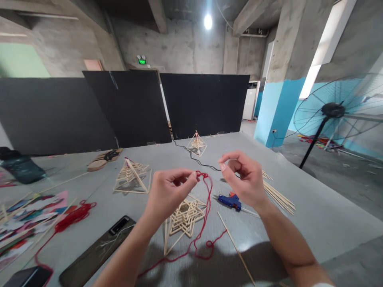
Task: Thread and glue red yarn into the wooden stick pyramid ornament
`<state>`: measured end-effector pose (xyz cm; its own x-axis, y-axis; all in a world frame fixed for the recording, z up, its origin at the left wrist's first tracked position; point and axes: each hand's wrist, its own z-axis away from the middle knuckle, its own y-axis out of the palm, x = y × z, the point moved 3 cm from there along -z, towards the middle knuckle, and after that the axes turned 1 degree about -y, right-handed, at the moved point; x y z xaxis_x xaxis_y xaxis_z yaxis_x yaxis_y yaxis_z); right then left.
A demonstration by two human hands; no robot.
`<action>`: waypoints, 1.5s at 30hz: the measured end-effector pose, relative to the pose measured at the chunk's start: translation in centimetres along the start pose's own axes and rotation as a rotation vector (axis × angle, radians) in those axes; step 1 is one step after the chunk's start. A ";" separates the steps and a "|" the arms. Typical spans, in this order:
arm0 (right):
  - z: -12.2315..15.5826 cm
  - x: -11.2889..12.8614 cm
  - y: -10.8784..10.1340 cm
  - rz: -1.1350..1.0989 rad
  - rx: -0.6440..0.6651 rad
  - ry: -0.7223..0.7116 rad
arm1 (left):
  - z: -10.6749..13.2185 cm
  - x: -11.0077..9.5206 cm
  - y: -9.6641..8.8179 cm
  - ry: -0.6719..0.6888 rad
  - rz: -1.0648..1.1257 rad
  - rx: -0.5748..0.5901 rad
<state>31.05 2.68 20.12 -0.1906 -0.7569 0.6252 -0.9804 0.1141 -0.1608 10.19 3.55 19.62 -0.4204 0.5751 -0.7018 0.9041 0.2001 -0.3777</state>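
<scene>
My left hand pinches a looped, tangled bit of red yarn between thumb and fingers. From there the yarn hangs down and curls across the grey table. My right hand is raised apart from the left, thumb and index finger brought together; whatever may be between them is too small to make out. Below my left hand lies a star-shaped frame of layered wooden sticks, partly covered by that hand. One loose stick touches a yarn end. A blue glue gun rests below my right hand.
Stick pyramids stand at the left and far back. Loose sticks lie at right. Leftward are a dark flat device, a red yarn bundle, coloured paper pieces and a bottle. A black cable crosses behind.
</scene>
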 end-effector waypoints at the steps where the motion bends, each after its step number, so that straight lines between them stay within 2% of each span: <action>1: 0.0 0.0 -0.1 0.008 0.003 0.003 | 0.0 0.2 0.0 -0.013 0.015 0.020; 3: 0.0 0.0 -0.2 0.054 0.059 0.023 | 0.0 0.3 0.0 -0.033 0.039 0.038; 8: 0.1 0.3 0.2 0.205 0.318 0.097 | 0.2 -0.3 -0.4 -0.026 0.070 0.046; 12: 0.2 -0.1 0.5 0.257 0.386 0.056 | 0.2 -0.6 -0.7 -0.027 0.088 0.058; 17: 0.3 -0.5 0.8 0.341 0.395 -0.061 | 0.1 -0.4 -0.7 -0.018 0.102 0.081; 24: 0.8 0.4 1.1 0.396 0.345 -0.208 | 0.2 -0.1 -0.5 -0.029 0.113 0.107; 32: 1.1 0.1 1.5 0.474 0.309 -0.294 | -0.1 -0.4 -0.3 -0.034 0.106 0.106; 40: 1.2 -0.1 1.8 0.658 0.261 -0.524 | -0.2 0.1 0.1 -0.070 0.151 0.108; 45: 1.1 -0.3 1.9 0.669 0.251 -0.515 | -0.4 0.3 0.2 -0.081 0.162 0.112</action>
<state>29.29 2.42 18.72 -0.6153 -0.7849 -0.0732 -0.6193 0.5387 -0.5712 10.28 4.07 19.55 -0.2793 0.5263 -0.8031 0.9480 0.0185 -0.3176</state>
